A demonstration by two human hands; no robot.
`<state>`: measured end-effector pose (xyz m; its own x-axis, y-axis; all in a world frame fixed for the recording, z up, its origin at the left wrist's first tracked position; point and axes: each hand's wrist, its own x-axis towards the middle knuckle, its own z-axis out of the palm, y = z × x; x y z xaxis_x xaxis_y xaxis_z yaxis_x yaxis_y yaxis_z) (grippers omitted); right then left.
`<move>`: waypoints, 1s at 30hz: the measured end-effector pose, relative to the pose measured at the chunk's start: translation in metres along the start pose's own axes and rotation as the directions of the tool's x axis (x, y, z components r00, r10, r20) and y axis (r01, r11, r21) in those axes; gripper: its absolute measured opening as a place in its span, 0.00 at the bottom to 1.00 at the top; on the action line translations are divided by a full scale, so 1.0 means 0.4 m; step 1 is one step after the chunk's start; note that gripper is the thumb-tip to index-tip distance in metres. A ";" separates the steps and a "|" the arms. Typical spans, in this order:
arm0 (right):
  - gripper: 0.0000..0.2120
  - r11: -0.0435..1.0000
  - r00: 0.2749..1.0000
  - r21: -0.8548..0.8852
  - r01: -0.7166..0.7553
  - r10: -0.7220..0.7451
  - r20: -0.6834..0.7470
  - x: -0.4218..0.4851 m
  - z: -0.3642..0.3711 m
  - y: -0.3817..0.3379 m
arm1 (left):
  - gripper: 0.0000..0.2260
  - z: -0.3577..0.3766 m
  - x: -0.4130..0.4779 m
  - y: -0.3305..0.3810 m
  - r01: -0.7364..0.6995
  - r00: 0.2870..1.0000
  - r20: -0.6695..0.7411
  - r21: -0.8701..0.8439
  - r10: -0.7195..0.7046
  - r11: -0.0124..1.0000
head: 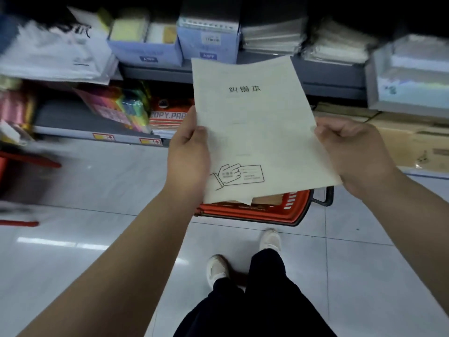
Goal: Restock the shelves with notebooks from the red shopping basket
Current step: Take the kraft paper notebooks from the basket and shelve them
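A pale cream notebook [257, 127] with black printed characters and a line drawing of a hand is held up in front of the shelves. My left hand [188, 152] grips its left edge, thumb on the cover. My right hand [352, 152] holds its right edge with curled fingers. A second sheet or notebook edge shows just under its lower corner. Below it on the floor stands the red shopping basket [262, 211] with a black handle; a brown notebook [267, 199] shows inside, the rest is hidden by the held notebook.
Grey shelves [155, 71] ahead carry blue boxes of paper [145, 48], clear plastic sleeves [272, 35], coloured packs [121, 105] and orange copy paper [170, 115]. Cardboard boxes [401, 142] lie at lower right. A red object [21, 161] sits at the left. My feet stand on white tile.
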<state>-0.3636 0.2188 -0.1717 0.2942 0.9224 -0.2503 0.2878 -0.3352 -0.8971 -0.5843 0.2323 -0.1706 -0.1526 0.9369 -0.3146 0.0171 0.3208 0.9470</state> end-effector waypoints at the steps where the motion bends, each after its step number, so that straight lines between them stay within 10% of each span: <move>1: 0.16 1.000 1.000 0.012 0.002 -0.002 -0.008 -0.022 -0.018 -0.037 | 0.24 -0.002 -0.015 0.039 -0.021 1.000 0.013 0.003 0.021 1.000; 30: 0.11 0.906 0.964 0.352 0.235 -0.172 -0.203 -0.285 -0.400 -0.705 | 0.19 0.020 -0.270 0.845 -0.351 0.915 0.174 -0.094 0.363 0.932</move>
<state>-0.3324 0.1776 0.1678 0.4189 0.9079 -0.0136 0.0095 -0.0194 -0.9998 -0.5543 0.2405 0.1830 0.0386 0.9983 0.0443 -0.0233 -0.0434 0.9988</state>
